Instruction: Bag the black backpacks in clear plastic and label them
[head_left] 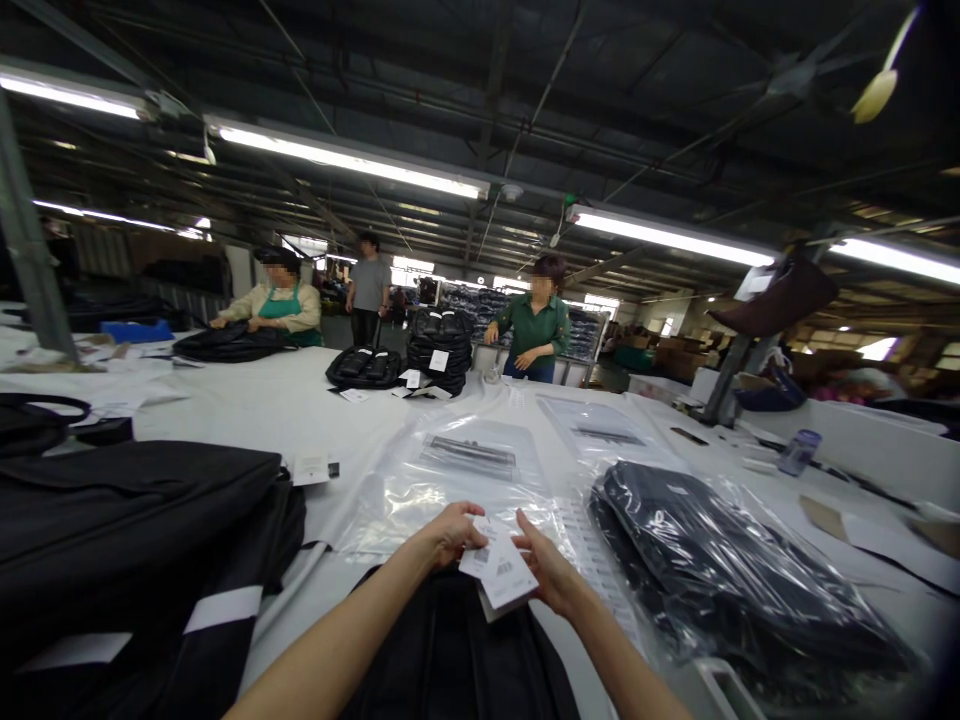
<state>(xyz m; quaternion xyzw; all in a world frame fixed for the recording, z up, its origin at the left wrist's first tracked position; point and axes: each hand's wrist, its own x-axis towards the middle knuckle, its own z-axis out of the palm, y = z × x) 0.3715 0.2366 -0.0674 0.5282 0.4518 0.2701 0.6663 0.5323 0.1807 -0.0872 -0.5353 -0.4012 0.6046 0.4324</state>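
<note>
White paper hang tags [504, 572] with small print are fanned out between my two hands, above a black backpack [457, 660] lying on the table in front of me. My left hand [453, 536] pinches the tags at their left edge, fingers closed on them. On the other side, my right hand [546, 566] grips the tags' right edge, its thumb raised. A clear plastic bag [465, 480] lies flat just beyond my hands. To the right rests a black bag packed in clear plastic [720, 560].
Black bags [135, 530] with white tags crowd the left side. Farther back stand stacked backpacks [439, 350] on the white table [277, 400]. Several people are beyond it, one in a green shirt [534, 330]. A purple-capped container [799, 452] stands at right.
</note>
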